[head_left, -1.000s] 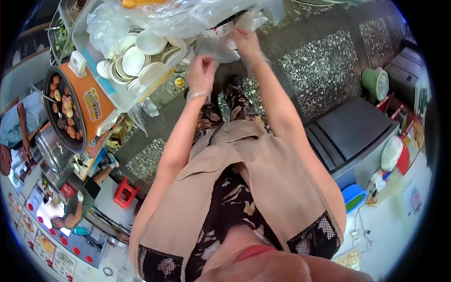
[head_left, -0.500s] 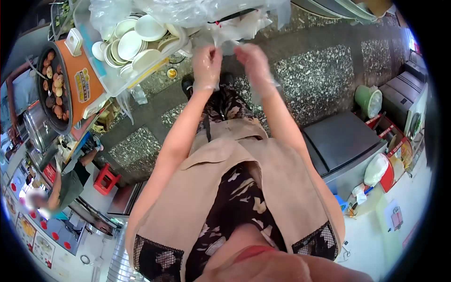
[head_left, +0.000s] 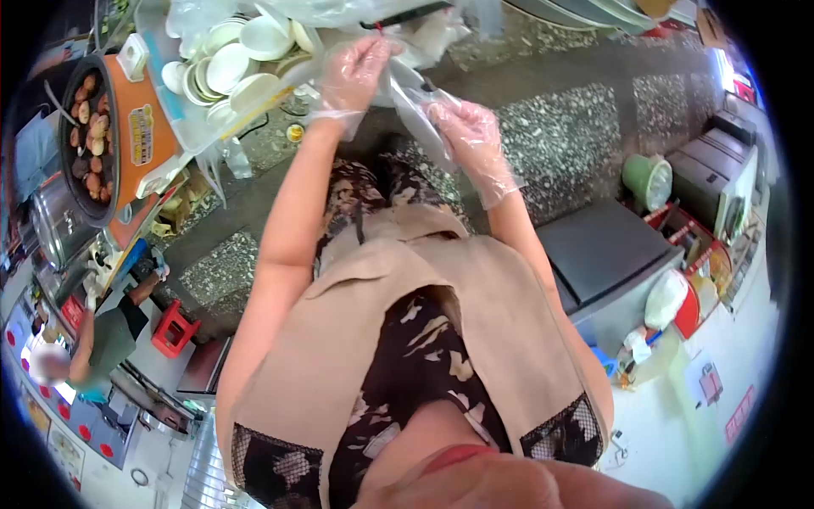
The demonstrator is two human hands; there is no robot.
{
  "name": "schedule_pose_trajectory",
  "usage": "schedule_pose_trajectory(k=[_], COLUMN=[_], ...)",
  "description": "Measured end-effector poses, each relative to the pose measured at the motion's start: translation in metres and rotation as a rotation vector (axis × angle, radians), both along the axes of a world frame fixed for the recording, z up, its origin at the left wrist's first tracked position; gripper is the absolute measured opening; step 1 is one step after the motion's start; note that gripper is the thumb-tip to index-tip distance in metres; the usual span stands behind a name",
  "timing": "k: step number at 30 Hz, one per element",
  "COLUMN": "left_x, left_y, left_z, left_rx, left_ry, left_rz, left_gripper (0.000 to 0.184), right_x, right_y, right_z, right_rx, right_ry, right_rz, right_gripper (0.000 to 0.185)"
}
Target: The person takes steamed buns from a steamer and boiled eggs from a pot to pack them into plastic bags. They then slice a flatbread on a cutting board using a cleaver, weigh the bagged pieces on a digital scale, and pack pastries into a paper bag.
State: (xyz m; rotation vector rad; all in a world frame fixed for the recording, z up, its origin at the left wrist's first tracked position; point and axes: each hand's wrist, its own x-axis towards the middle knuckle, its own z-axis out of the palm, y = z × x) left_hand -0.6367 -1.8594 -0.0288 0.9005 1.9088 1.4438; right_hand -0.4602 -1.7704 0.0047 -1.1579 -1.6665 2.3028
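Both hands wear thin clear plastic gloves. My left hand (head_left: 352, 78) is closed, fingers pinched at the upper edge of a clear plastic bag (head_left: 414, 106). My right hand (head_left: 473, 140) grips the bag's other side, lower and to the right. The bag hangs stretched between them, narrow and partly folded. Behind it lie more clear plastic bags (head_left: 428, 41) with a black strip across them. Just left of my left hand stands a clear plastic bin (head_left: 212, 146) full of small white dishes (head_left: 227, 68).
An orange cooker (head_left: 140, 127) holding round brown food stands at the left. Lower left are another person (head_left: 110, 339) and a red stool (head_left: 175, 329). A dark-topped cabinet (head_left: 606, 254) and a green bucket (head_left: 646, 182) are at the right.
My right hand has moved down and right, drawing a length of the plastic bag out between my hands. My left hand has moved slightly up and left.
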Motion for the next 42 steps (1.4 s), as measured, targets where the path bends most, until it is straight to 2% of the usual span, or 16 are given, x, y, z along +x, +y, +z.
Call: schedule_pose_trajectory(k=[3,5,7,9,13,17,21,23,24,29,32,33,35,39,40,42], left_x=[0.008,0.010,0.006,0.002,0.016,0.022,0.038,0.040,0.033,0.007,0.010,-0.001,-0.033,-0.073,-0.076,-0.090], left_y=[-0.019,-0.030,-0.037,-0.040,-0.050,-0.075,-0.107,-0.123,-0.141,-0.219,-0.239,-0.262,-0.306,-0.368,-0.381,-0.403], left_z=[0.020,0.039,0.068,0.094,0.112,0.110,0.107,0.109,0.111,0.105,0.104,0.125,0.115,0.117,0.122,0.110], left_rx=[0.075,0.102,0.075,0.004,-0.285,-0.211,-0.132,-0.027,-0.084,0.121,0.392,0.638,1.051,0.806,0.593,0.409], left_ry=[-0.050,0.186,0.183,0.385,-0.261,-0.284,-0.254,0.178,-0.042,-0.079,-0.452,-0.815,-1.062,-1.029,-0.801,-0.760], left_rz=[-0.198,0.012,0.024,-0.579,-0.627,-0.326,-0.111,-0.043,0.065,0.495,0.493,0.459,0.438,0.416,0.336,0.366], left_gripper=[0.040,0.040,0.038,0.034,0.020,0.013,0.020,0.020,0.021,0.024,0.014,0.009,0.017,0.044,0.061,0.056], right_x=[0.022,0.026,0.031,0.031,0.025,0.023,-0.006,-0.027,-0.034,-0.070,-0.108,-0.121,-0.148,-0.203,-0.216,-0.243], right_y=[0.003,0.004,0.005,0.004,0.005,-0.004,-0.072,-0.081,-0.084,-0.111,-0.156,-0.166,-0.186,-0.260,-0.274,-0.309], right_z=[0.025,0.038,0.048,0.065,0.090,0.082,0.085,0.056,0.054,0.061,0.064,0.066,0.071,0.098,0.099,0.099], right_rx=[0.111,0.220,0.820,0.982,0.842,1.457,0.821,0.046,0.057,0.309,0.457,0.465,0.012,-0.108,0.040,0.330], right_ry=[0.070,0.040,0.203,0.259,0.123,0.094,0.271,0.361,0.409,0.308,0.428,0.429,0.458,0.415,0.410,0.488], right_rz=[0.052,0.088,0.296,0.355,0.554,-0.165,0.155,0.183,0.190,0.103,0.233,0.243,0.027,0.116,0.224,0.296], right_gripper=[0.022,0.023,0.026,0.030,0.031,0.032,0.022,0.016,0.012,0.014,0.021,0.021,0.015,0.018,0.021,0.011])
